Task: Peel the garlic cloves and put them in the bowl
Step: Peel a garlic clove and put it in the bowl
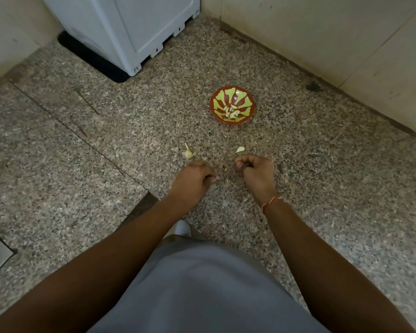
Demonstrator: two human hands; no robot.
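Garlic clove (pixel 240 149) lies at 12 o'clock, just beyond right hand (pixel 256 173); both fists curled, left hand (pixel 192 180) farther; contents hidden.

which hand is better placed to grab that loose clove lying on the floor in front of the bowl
Right. The pale loose garlic clove lies just ahead of the right hand, on the side of the red and green patterned bowl. The left hand sits farther away, nearer the garlic bulb remnant.

— Where were we, then?
— We stood in a home's utility corner; a speckled stone floor (pixel 322 188) ran to plain pale walls (pixel 322 32); a white washing machine (pixel 130 27) sat on a black mat (pixel 91 56).
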